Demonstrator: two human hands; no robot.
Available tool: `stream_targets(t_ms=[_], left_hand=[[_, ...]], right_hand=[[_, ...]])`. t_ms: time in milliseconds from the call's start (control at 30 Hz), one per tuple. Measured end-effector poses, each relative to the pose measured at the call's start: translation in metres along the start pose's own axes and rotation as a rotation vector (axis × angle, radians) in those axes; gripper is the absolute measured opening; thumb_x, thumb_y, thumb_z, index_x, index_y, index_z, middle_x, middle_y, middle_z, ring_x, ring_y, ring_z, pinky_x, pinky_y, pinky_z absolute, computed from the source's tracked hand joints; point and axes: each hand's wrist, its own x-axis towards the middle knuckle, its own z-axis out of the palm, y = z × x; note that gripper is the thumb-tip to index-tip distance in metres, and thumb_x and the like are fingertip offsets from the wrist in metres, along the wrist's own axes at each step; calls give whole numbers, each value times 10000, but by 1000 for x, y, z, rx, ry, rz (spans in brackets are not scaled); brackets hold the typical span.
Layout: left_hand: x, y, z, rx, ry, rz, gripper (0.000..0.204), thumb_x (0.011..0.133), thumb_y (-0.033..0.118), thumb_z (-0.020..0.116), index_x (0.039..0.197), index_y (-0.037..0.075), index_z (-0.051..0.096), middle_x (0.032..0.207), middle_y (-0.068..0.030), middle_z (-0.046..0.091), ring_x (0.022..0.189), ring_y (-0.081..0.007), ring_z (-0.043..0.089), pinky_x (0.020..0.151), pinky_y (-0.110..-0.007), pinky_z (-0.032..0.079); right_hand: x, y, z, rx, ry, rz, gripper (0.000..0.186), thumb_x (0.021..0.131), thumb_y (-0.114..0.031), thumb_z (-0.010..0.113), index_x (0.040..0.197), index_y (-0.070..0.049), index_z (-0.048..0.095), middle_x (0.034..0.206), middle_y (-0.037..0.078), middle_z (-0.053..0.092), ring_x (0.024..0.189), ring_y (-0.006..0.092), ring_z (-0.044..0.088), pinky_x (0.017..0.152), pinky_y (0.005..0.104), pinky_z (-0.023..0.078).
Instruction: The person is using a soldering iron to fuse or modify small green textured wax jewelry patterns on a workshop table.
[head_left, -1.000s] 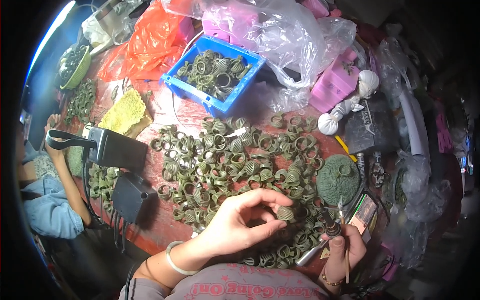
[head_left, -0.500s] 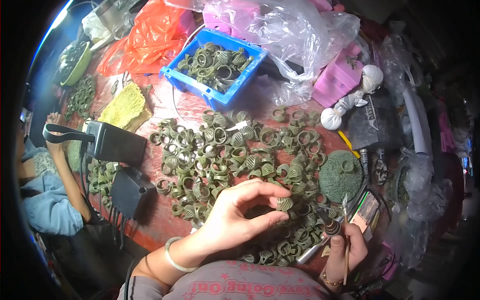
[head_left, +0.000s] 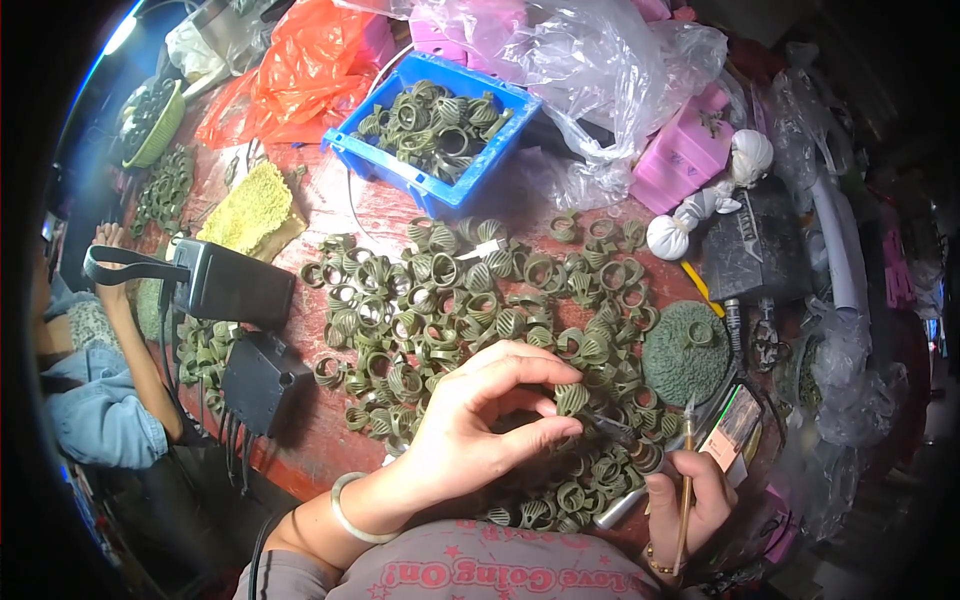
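My left hand pinches a ribbed green ring between thumb and forefinger. In my right hand is a dark pen-like tool, its thin tip pointing left at the held ring; whether it touches cannot be made out. The same hand also holds a thin brown stick tool upright, with a pointed tip. Many similar green rings lie spread over the red tabletop around and beyond my hands.
A blue bin of rings stands at the back. Left are a yellow sponge, black boxes with cords, and another person's arm. Right are a green round pad, a pink box, a dark block and clear plastic bags.
The pen-like tool has swung left and flatter, its tip coming up to the ring. The ring has turned slightly in my left fingers, and the stick tool has shifted a little left.
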Motion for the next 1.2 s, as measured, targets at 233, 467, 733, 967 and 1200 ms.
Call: stream_targets(t_ms=[233, 467, 733, 967, 1200], left_hand=[[1, 0, 0, 6, 5, 6, 341, 781, -34, 734, 1104, 5, 633, 1103, -92, 560, 922, -117, 583, 770, -232, 539], [1, 0, 0, -6, 3, -2, 345, 778, -35, 736, 1105, 5, 631, 1094, -94, 562, 902, -114, 588, 763, -228, 538], [2, 1, 1, 11, -4, -1, 338, 782, -40, 729, 1103, 12, 636, 1107, -89, 562, 925, -111, 586, 787, -227, 533], [-3, 6, -1, -396, -58, -243, 328, 885, -17, 609, 1208, -26, 551, 1094, -120, 602, 953, -155, 605, 836, -279, 524], [-1, 2, -4, -511, -120, -256, 337, 938, 45, 562, 1261, -23, 494, 1016, -143, 636, 963, -204, 630, 773, -303, 541]], right_hand=[[3, -2, 1, -15, -12, -26, 360, 743, -211, 814, 921, 7, 589, 687, 115, 606, 580, 264, 601, 536, 337, 469], [2, -1, 1, -37, -41, 21, 362, 737, -230, 817, 906, 2, 596, 677, 113, 594, 588, 278, 599, 535, 343, 466], [-8, 4, -1, 109, 84, 113, 344, 833, -281, 742, 889, 27, 601, 731, 90, 626, 618, 200, 602, 562, 306, 464], [-17, 14, 12, 259, 207, 211, 405, 821, -343, 745, 870, 36, 611, 743, 82, 619, 645, 166, 581, 593, 270, 447], [-19, 15, 10, 218, 175, 234, 392, 840, -355, 718, 882, 20, 613, 741, 79, 622, 656, 171, 589, 612, 282, 464]])
